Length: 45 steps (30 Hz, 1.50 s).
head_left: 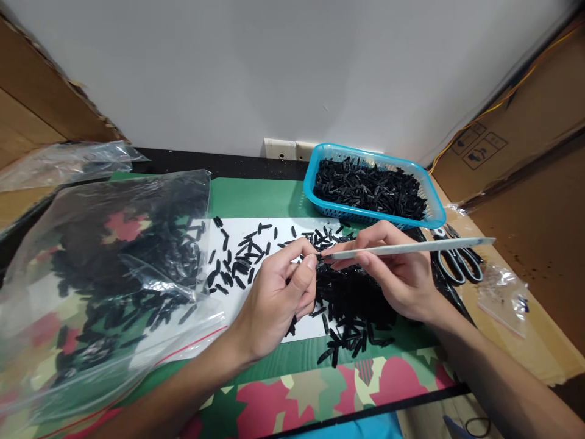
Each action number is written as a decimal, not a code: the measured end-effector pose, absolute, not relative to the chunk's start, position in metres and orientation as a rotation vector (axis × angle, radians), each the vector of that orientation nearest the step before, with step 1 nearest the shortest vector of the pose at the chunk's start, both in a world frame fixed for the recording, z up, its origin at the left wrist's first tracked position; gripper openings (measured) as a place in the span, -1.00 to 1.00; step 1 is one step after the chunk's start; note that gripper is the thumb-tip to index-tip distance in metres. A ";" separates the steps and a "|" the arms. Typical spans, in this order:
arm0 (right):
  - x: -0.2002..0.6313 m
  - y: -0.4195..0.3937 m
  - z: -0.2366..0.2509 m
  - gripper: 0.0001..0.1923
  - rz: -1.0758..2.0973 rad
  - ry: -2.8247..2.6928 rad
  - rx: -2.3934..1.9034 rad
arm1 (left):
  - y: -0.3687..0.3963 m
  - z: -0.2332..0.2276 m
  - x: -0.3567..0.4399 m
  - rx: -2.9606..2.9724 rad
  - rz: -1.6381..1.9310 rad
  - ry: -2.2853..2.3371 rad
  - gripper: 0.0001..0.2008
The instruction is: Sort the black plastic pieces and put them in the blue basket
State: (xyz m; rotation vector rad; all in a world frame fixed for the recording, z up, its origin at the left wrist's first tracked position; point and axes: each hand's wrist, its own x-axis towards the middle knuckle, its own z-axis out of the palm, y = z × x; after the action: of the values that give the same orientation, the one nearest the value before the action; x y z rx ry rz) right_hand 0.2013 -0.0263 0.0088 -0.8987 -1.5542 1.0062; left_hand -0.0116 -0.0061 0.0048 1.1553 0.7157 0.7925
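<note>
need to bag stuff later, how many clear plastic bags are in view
3: a big bag of black pieces at left, an emptier bag behind it, a small bag at right by the scissors. More may be hidden.

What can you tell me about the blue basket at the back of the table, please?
The blue basket is a shallow rectangular tray of bright blue plastic with rounded corners, a flared rim and slotted walls. It sits upright on the green mat at the far right, close to the white wall, and is heaped with small black plastic pieces. Scissors lie just off its near right corner. Neither hand touches it.
</note>
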 end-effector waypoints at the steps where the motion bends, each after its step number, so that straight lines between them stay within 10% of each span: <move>1: 0.202 -0.026 0.008 -0.97 1.003 -1.564 -0.893 | -0.006 0.005 -0.012 1.158 0.794 0.716 -0.70; 16: 0.195 -0.028 0.015 -0.83 0.496 -1.847 -0.948 | -0.008 0.001 -0.012 1.251 0.748 0.783 -0.72; 45: 0.191 -0.024 0.017 -0.78 1.014 -1.417 -0.928 | -0.008 0.003 -0.012 1.366 0.778 0.875 -0.72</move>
State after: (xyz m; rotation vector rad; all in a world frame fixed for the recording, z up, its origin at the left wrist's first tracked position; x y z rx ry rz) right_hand 0.1908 -0.0240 0.0168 -0.9282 -1.4175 1.0142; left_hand -0.0124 -0.0079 0.0033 1.3655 0.8748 0.7783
